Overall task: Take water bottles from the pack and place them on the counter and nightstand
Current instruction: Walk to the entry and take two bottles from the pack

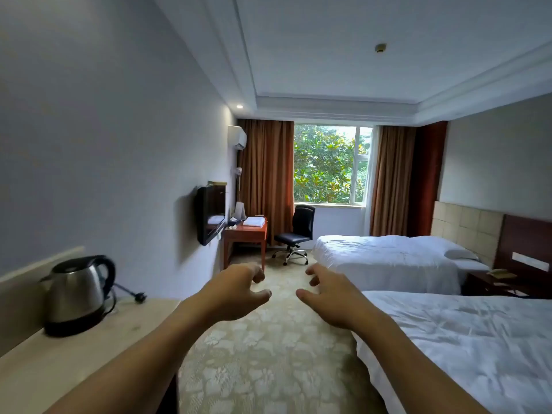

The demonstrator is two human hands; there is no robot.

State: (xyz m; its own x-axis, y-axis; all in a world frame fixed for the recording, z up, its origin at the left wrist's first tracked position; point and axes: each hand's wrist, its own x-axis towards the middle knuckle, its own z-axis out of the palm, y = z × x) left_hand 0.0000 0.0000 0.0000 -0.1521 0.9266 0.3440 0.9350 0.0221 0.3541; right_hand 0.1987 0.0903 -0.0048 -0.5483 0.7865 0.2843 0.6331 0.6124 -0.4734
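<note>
A hotel room stretches ahead under a stepped white ceiling (358,40), its patterned carpet (268,354) running between a pale wall on the left and two white-sheeted beds on the right. The nearer bed (466,348) fills the lower right corner; the farther bed (388,258) lies beyond it, with a dark wooden nightstand (490,283) between the two, carrying a pale object that may be a telephone. At the far end, a window (330,164) full of green foliage is framed by brown curtains (265,180). A light wooden counter (59,363) runs along the left wall in the foreground, holding a steel electric kettle (76,294) on its black base, its cord and plug trailing toward the wall. Farther down the same wall hang a flat television (209,219) and an air conditioner (237,137), above a reddish desk (246,234) with folded white towels on top, and a black office chair (295,234) stands near the window. Both bare forearms reach forward over the carpet: the left hand (239,289) and right hand (325,297) are empty, fingers loosely curled and spread, thumbs pointing toward each other with a gap between. No water bottles or pack appear anywhere in view.
</note>
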